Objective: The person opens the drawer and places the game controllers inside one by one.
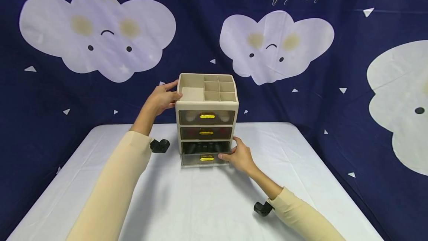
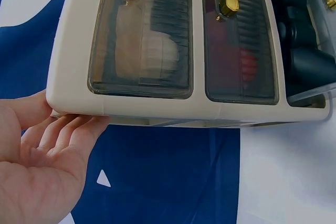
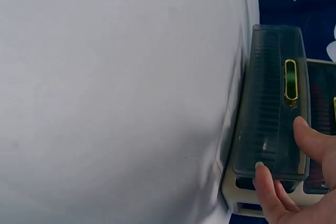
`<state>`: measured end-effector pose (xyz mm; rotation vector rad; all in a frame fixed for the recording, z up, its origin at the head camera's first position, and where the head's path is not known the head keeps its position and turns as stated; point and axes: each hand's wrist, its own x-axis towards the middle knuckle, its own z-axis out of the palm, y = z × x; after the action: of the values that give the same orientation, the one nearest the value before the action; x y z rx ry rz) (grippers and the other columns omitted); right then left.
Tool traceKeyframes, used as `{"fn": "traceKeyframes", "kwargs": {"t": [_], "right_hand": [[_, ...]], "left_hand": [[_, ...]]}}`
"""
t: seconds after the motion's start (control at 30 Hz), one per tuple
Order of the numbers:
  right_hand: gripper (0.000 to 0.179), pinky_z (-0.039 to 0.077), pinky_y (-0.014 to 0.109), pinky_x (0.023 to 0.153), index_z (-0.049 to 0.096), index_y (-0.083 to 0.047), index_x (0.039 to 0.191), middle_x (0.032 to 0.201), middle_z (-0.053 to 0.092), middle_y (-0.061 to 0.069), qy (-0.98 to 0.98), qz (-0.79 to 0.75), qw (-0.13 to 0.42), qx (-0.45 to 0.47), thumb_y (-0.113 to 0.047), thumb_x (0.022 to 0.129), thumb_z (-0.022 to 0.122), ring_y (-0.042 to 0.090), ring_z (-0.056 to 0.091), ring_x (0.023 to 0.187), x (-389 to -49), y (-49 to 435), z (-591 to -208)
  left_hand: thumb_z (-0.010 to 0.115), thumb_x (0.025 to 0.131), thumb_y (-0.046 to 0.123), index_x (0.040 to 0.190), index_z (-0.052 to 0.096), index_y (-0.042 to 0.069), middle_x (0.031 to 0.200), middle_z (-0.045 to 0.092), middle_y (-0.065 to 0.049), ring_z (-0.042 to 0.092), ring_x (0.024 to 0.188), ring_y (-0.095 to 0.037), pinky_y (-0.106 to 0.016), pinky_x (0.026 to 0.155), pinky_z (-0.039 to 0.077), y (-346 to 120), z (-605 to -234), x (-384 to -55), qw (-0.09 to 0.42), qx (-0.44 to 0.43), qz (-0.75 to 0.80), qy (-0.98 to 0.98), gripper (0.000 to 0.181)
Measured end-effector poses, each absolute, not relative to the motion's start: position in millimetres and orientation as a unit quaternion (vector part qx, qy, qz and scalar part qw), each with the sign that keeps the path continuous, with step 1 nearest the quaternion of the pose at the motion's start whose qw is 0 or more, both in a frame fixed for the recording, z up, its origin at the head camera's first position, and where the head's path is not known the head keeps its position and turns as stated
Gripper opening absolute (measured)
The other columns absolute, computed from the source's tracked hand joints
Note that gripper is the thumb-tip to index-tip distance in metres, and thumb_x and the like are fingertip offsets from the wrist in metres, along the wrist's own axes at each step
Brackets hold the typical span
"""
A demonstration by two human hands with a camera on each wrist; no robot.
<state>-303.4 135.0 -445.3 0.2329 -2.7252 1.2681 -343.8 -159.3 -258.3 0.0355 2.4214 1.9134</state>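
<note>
A cream desktop drawer organizer (image 1: pixel 207 105) with three smoky clear drawers stands on the white-covered table. Its bottom drawer (image 1: pixel 194 160) is pulled partway out, and dark rounded items (image 2: pixel 302 35) show inside. My left hand (image 1: pixel 162 97) holds the organizer's upper left corner, thumb at the top rim and fingers against the side. My right hand (image 1: pixel 241 156) grips the right end of the bottom drawer, thumb on its front and fingers at its side. A gold handle (image 3: pixel 291 81) sits mid-front on that drawer.
The top drawer (image 1: pixel 190 117) holds pale items, and the middle drawer (image 1: pixel 190 133) shows something red; both are closed. Open compartments (image 1: pixel 219 86) form the organizer's top. A navy curtain (image 1: pixel 197 21) with clouds hangs behind the white table (image 1: pixel 200 203).
</note>
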Motion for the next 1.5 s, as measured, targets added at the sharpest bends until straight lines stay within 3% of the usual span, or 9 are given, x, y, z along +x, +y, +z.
{"fn": "traceKeyframes", "kwargs": {"t": [0.17, 0.33, 0.67, 0.9, 1.5], "right_hand": [[0.101, 0.058, 0.038, 0.072, 0.042, 0.002, 0.15, 0.091, 0.072, 0.012, -0.901, 0.424, 0.062, 0.063, -0.032, 0.071, 0.095, 0.021, 0.067, 0.078, -310.3, 133.4, -443.4], [0.094, 0.055, 0.034, 0.066, 0.048, 0.003, 0.145, 0.086, 0.072, 0.012, -0.897, 0.431, 0.068, 0.068, -0.032, 0.071, 0.094, 0.02, 0.066, 0.073, -317.5, 131.8, -446.2], [0.07, 0.05, 0.033, 0.064, 0.062, 0.001, 0.12, 0.089, 0.07, 0.012, -0.902, 0.421, 0.085, 0.048, -0.039, 0.072, 0.093, 0.024, 0.063, 0.077, -323.8, 132.8, -448.7], [0.064, 0.047, 0.042, 0.081, 0.063, 0.001, 0.111, 0.101, 0.066, 0.014, -0.9, 0.421, 0.106, 0.041, -0.039, 0.072, 0.092, 0.028, 0.058, 0.094, -326.6, 129.7, -451.3], [0.049, 0.047, 0.032, 0.071, 0.061, -0.001, 0.1, 0.09, 0.064, 0.011, -0.875, 0.46, 0.152, 0.019, -0.029, 0.074, 0.092, 0.023, 0.058, 0.081, -334.7, 123.0, -463.2]], "left_hand": [[0.058, 0.104, 0.009, 0.163, 0.023, 0.027, 0.163, 0.035, -0.013, 0.049, 0.141, -0.028, -0.042, 0.113, 0.046, -160.2, -258.3, -343.6, 0.025, 0.011, 0.615, 0.788, 0.071], [0.057, 0.104, 0.008, 0.163, 0.022, 0.026, 0.163, 0.035, -0.015, 0.049, 0.141, -0.029, -0.043, 0.113, 0.046, -160.2, -259.9, -344.8, 0.025, 0.012, 0.618, 0.785, 0.071], [0.057, 0.104, 0.01, 0.163, 0.022, 0.025, 0.164, 0.033, -0.016, 0.047, 0.143, -0.03, -0.044, 0.114, 0.044, -159.8, -262.2, -346.9, 0.02, 0.018, 0.614, 0.789, 0.07], [0.057, 0.104, 0.011, 0.163, 0.022, 0.027, 0.164, 0.033, -0.014, 0.047, 0.143, -0.03, -0.043, 0.115, 0.044, -159.7, -262.4, -346.0, 0.02, 0.017, 0.613, 0.79, 0.07], [0.058, 0.104, 0.011, 0.163, 0.023, 0.027, 0.164, 0.033, -0.013, 0.048, 0.142, -0.029, -0.043, 0.114, 0.045, -159.5, -262.8, -346.8, 0.021, 0.017, 0.617, 0.786, 0.07]]}}
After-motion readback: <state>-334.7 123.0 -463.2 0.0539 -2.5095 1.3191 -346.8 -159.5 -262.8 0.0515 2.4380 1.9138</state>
